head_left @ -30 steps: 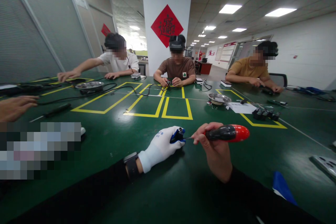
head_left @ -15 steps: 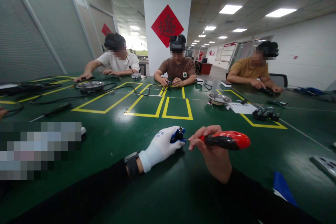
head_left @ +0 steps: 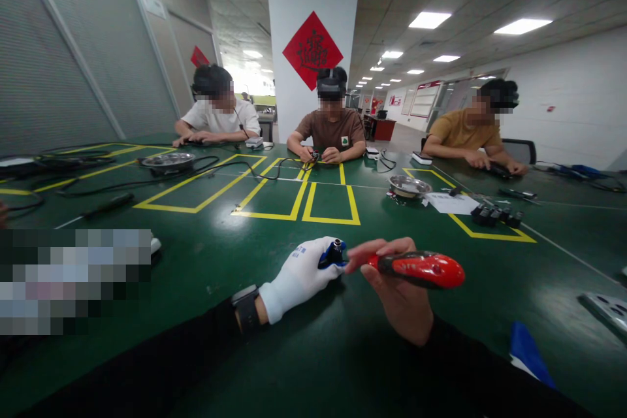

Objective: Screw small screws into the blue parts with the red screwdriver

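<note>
My left hand (head_left: 306, 274), in a white glove with blue fingertips, is closed around a small black part with a metal tip (head_left: 336, 249). To its right, my bare right hand (head_left: 394, 284) holds a red and black screwdriver (head_left: 424, 268) by the front of its handle. The handle lies nearly level and points right. My right fingertips are beside the black part and hide the screwdriver's shaft; whether its tip touches the part cannot be seen.
On the green table (head_left: 274, 372) stand a metal bowl (head_left: 409, 187), paper (head_left: 450, 202), several black parts (head_left: 494, 214) and another bowl (head_left: 168, 161). A long screwdriver (head_left: 108, 205) lies left, a blue and white cloth item (head_left: 531, 353) lower right. Three people sit opposite.
The screwdriver handle has turned in my right hand, showing more red, and my right fingers have shifted slightly. My left hand is nearly still. The person at the far left has drawn an arm in.
</note>
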The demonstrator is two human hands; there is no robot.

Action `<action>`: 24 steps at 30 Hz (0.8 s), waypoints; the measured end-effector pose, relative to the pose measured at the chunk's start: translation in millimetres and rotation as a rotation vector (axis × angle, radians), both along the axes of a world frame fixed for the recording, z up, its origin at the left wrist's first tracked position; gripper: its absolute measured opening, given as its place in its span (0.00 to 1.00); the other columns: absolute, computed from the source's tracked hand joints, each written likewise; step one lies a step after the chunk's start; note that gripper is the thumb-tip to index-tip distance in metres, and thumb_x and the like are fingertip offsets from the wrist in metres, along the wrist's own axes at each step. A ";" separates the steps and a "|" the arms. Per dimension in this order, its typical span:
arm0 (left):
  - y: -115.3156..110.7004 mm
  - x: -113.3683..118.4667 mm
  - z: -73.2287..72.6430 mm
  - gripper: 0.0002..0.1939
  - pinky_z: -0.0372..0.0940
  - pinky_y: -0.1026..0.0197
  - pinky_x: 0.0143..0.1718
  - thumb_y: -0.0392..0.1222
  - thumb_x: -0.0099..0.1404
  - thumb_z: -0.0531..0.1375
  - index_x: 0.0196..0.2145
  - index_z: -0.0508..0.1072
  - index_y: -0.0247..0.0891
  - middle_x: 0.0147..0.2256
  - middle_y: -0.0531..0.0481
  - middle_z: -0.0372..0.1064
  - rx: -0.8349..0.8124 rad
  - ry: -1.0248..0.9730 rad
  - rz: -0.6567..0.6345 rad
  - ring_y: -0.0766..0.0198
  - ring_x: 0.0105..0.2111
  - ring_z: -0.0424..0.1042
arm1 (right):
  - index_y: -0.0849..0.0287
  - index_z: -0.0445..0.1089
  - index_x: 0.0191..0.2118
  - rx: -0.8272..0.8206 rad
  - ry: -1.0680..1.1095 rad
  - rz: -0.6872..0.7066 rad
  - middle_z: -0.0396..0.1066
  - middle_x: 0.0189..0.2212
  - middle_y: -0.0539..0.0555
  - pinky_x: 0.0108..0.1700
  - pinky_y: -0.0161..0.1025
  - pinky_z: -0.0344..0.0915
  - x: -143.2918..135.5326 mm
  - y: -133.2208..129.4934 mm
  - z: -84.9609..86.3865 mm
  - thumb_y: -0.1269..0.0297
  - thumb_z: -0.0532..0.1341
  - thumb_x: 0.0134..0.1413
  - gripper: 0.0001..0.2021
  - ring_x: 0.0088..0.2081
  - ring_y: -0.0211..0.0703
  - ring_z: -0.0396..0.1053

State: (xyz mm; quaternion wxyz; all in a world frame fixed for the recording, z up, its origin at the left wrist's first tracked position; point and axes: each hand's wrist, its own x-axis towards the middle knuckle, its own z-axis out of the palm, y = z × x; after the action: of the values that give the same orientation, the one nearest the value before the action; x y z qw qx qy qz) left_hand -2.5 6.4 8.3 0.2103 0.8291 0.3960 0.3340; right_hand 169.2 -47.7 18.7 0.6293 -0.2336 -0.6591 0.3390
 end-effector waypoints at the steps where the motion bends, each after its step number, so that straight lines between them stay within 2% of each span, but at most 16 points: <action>1: 0.5 -0.2 -0.7 0.13 0.65 0.57 0.43 0.42 0.59 0.60 0.43 0.72 0.39 0.38 0.48 0.72 0.006 0.005 -0.002 0.57 0.38 0.71 | 0.51 0.56 0.39 0.001 0.016 0.026 0.68 0.35 0.48 0.41 0.47 0.69 -1.4 0.4 -1.4 0.71 0.59 0.57 0.11 0.32 0.39 0.72; 4: 1.9 -0.7 -2.5 0.14 0.65 0.58 0.43 0.41 0.59 0.60 0.44 0.71 0.39 0.39 0.48 0.72 0.024 0.015 -0.001 0.57 0.39 0.71 | 0.49 0.56 0.44 0.013 0.040 0.020 0.65 0.31 0.46 0.39 0.46 0.69 -4.4 -0.1 -4.7 0.70 0.57 0.59 0.11 0.27 0.36 0.68; 8: 1.1 -0.8 -1.5 0.15 0.65 0.57 0.44 0.43 0.59 0.60 0.44 0.71 0.40 0.40 0.48 0.72 0.019 0.023 0.011 0.56 0.40 0.71 | 0.49 0.55 0.55 0.019 -0.052 -0.034 0.65 0.40 0.53 0.46 0.53 0.66 -2.3 -3.9 -2.0 0.67 0.54 0.61 0.18 0.37 0.43 0.70; 10: -0.1 -1.0 0.1 0.14 0.64 0.57 0.44 0.43 0.59 0.60 0.44 0.71 0.40 0.40 0.47 0.72 0.018 0.026 0.006 0.56 0.40 0.71 | 0.50 0.60 0.52 0.031 -0.131 -0.106 0.65 0.44 0.54 0.50 0.54 0.63 0.1 -4.4 0.9 0.68 0.55 0.61 0.15 0.42 0.46 0.69; 12: -0.9 -1.2 1.1 0.14 0.64 0.57 0.44 0.42 0.60 0.60 0.44 0.71 0.40 0.40 0.48 0.72 0.015 0.026 -0.001 0.57 0.40 0.71 | 0.50 0.62 0.46 0.032 -0.135 -0.136 0.66 0.42 0.53 0.51 0.54 0.62 1.4 -3.4 2.7 0.70 0.56 0.60 0.10 0.43 0.45 0.69; 15: -0.5 -1.0 0.5 0.14 0.65 0.58 0.43 0.42 0.59 0.60 0.44 0.71 0.40 0.39 0.48 0.72 0.012 0.015 -0.002 0.57 0.39 0.71 | 0.49 0.59 0.42 0.020 -0.020 -0.059 0.65 0.34 0.47 0.43 0.48 0.67 0.3 -0.7 2.0 0.72 0.57 0.59 0.10 0.33 0.40 0.69; 18: 0.3 -0.7 -1.0 0.14 0.65 0.58 0.43 0.42 0.59 0.61 0.44 0.71 0.40 0.39 0.49 0.72 0.015 0.006 -0.007 0.58 0.39 0.71 | 0.48 0.58 0.45 -0.006 0.050 -0.018 0.63 0.31 0.46 0.40 0.47 0.67 -0.8 0.7 -0.7 0.71 0.54 0.61 0.10 0.29 0.38 0.67; 21: 0.0 -0.6 -1.2 0.15 0.65 0.58 0.43 0.42 0.59 0.61 0.44 0.71 0.41 0.40 0.49 0.72 0.012 0.012 0.001 0.57 0.40 0.71 | 0.50 0.58 0.52 -0.014 -0.046 -0.077 0.66 0.38 0.51 0.47 0.51 0.64 2.3 1.7 -0.3 0.68 0.52 0.62 0.13 0.40 0.45 0.69; 24: -0.7 -0.6 -0.2 0.14 0.65 0.57 0.43 0.42 0.59 0.60 0.44 0.71 0.41 0.40 0.49 0.73 0.010 0.024 0.008 0.57 0.39 0.71 | 0.53 0.66 0.46 0.031 -0.217 -0.162 0.65 0.47 0.56 0.52 0.52 0.61 7.7 3.8 3.1 0.66 0.56 0.59 0.09 0.53 0.51 0.62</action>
State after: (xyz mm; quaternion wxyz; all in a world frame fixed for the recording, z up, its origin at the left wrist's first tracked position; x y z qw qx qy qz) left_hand -3.1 5.7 8.1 0.2001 0.8325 0.4000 0.3269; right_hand 176.9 -43.9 21.8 0.5832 -0.3117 -0.7075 0.2493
